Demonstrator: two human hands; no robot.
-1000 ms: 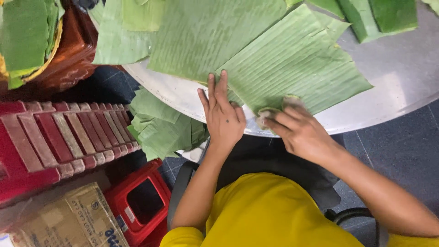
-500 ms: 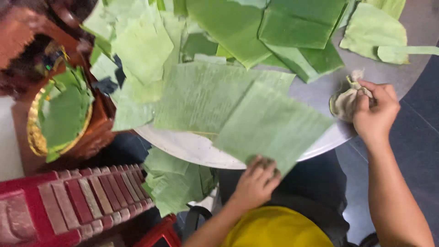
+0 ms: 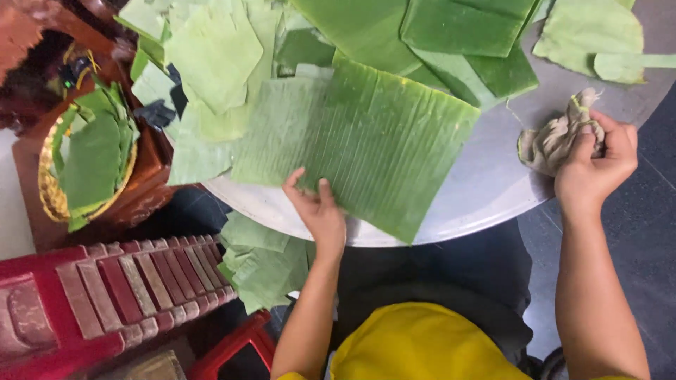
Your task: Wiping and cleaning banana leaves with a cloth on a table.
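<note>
A large rectangular banana leaf piece (image 3: 380, 144) lies flat on a round silvery table (image 3: 486, 190), its near corner reaching the table's edge. My left hand (image 3: 318, 211) rests flat on the leaf's near left edge, fingers spread. My right hand (image 3: 595, 165) is off to the right on the table, closed around a crumpled beige cloth (image 3: 556, 139). More cut leaf pieces, dark and pale green (image 3: 465, 28), cover the table's far side.
A wooden bowl with a gold rim (image 3: 84, 165) holds leaf scraps at the left. A red slatted crate (image 3: 105, 295) sits at lower left, beside a stack of leaves (image 3: 264, 264) under the table edge. Dark floor (image 3: 644, 239) lies to the right.
My right hand has carried the cloth from the leaf's near edge out to the table's right side. My left hand has shifted left along the leaf's edge and flattened. A darker leaf now lies on top.
</note>
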